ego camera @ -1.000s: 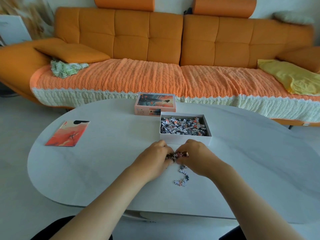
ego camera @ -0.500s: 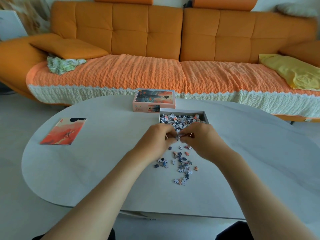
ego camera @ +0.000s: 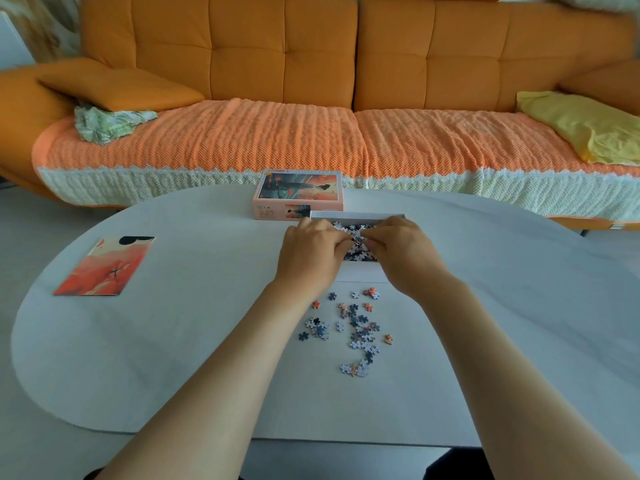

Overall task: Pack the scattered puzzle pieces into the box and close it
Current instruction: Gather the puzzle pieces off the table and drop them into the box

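The white box base [ego camera: 358, 273], partly filled with puzzle pieces, stands at the middle of the table. Both my hands hover over it, fingertips meeting above the pieces inside. My left hand [ego camera: 311, 252] and my right hand [ego camera: 398, 249] each pinch a small bunch of puzzle pieces [ego camera: 357, 239] between curled fingers. Several loose pieces [ego camera: 358, 329] lie scattered on the table in front of the box, between my forearms. The pink box lid [ego camera: 298, 194], printed with a picture, lies just behind the box on the left.
A red-and-cream picture card [ego camera: 105, 266] lies flat at the table's left. The oval white table [ego camera: 519, 323] ends close behind the lid. An orange sofa [ego camera: 346, 98] with cushions and a yellow cloth [ego camera: 588, 128] runs behind it.
Both hands rose from the table with a pinch of pieces and moved forward over the open box. Several pieces they had covered now lie exposed on the table.
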`<state>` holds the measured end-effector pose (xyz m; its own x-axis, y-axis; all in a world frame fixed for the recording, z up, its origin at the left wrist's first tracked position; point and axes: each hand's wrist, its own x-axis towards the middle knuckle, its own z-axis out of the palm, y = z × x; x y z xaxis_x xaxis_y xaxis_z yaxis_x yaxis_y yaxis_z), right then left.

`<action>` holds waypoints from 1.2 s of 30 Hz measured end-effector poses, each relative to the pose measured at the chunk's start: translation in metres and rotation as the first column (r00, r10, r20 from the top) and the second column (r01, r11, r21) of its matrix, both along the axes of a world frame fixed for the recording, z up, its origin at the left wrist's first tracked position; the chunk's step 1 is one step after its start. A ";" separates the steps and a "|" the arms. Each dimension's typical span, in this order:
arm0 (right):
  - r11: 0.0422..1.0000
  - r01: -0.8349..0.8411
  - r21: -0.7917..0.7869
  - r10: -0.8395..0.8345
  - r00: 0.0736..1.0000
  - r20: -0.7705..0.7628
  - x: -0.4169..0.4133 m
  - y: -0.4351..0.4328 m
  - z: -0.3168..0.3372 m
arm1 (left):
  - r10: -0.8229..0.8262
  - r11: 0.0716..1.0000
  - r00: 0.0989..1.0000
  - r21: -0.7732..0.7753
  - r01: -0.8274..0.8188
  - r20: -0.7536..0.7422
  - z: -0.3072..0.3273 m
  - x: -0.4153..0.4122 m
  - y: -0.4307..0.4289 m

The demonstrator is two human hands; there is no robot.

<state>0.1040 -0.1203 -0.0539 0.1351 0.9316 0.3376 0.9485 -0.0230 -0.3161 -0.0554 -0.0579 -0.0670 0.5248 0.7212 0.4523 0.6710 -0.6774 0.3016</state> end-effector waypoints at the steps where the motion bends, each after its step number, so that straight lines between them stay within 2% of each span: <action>1: 1.000 -0.005 0.012 0.005 1.000 0.013 0.001 0.000 0.000 | -0.017 1.000 1.000 0.012 0.017 0.001 -0.001 0.001 -0.002; 5: 0.996 -0.078 -0.030 0.078 0.997 -0.013 0.004 -0.006 0.000 | -0.122 0.992 0.992 0.044 0.121 0.022 -0.002 -0.001 -0.012; 8: 0.980 -0.093 0.175 0.098 0.995 -0.021 0.003 -0.020 0.006 | -0.196 0.979 0.980 0.056 0.194 0.041 0.004 -0.009 -0.024; 10: 0.970 -0.128 0.208 0.141 0.989 -0.045 -0.002 -0.031 0.012 | -0.256 0.966 0.966 -0.036 0.257 0.031 0.010 -0.017 -0.036; 14: 0.959 -0.263 -0.108 0.256 0.964 -0.071 -0.014 -0.053 0.003 | -0.336 0.936 0.936 -0.150 0.318 -0.110 0.006 -0.037 -0.058; 17: 0.960 -0.222 -0.173 0.232 0.972 0.037 -0.016 -0.060 -0.012 | -0.342 0.922 0.884 -0.293 0.252 -0.317 -0.006 -0.047 -0.071; 19: 0.954 -0.189 -0.234 0.209 0.976 0.063 -0.017 -0.062 -0.017 | -0.339 0.925 0.846 -0.308 0.222 -0.410 -0.014 -0.049 -0.080; 21: 0.929 -0.194 -0.315 0.216 0.976 0.037 -0.018 -0.065 -0.015 | -0.336 0.925 0.861 -0.305 0.225 -0.382 -0.019 -0.048 -0.083; 23: 0.909 -0.217 -0.356 0.228 0.974 -0.010 -0.018 -0.069 -0.011 | -0.328 0.922 0.903 -0.302 0.243 -0.277 -0.020 -0.046 -0.079; 25: 0.899 -0.226 -0.376 0.211 0.974 -0.082 -0.016 -0.073 -0.003 | -0.333 0.911 0.927 -0.315 0.268 -0.172 -0.016 -0.047 -0.076; 27: 0.910 -0.209 -0.359 0.149 0.971 -0.187 -0.014 -0.078 0.002 | -0.332 0.899 0.934 -0.345 0.271 -0.132 -0.009 -0.049 -0.074; 30: 0.930 -0.188 -0.316 0.107 0.961 -0.256 -0.006 -0.084 0.006 | -0.310 0.893 0.940 -0.384 0.236 -0.144 0.003 -0.058 -0.067; 34: 0.833 -0.153 -0.531 0.083 0.985 -0.153 -0.001 -0.089 0.009 | -0.301 0.864 0.907 -0.486 0.130 -0.293 0.007 -0.085 -0.055; 36: 0.824 -0.148 -0.546 0.088 0.987 -0.136 -0.004 -0.087 0.007 | -0.290 0.848 0.914 -0.519 0.108 -0.283 0.004 -0.093 -0.053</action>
<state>0.1004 -0.2076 -0.0466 0.0167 0.9686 -0.2481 0.9190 -0.1126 -0.3778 -0.1483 -0.1106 -0.0634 0.7345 0.6600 -0.1579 0.6577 -0.6349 0.4053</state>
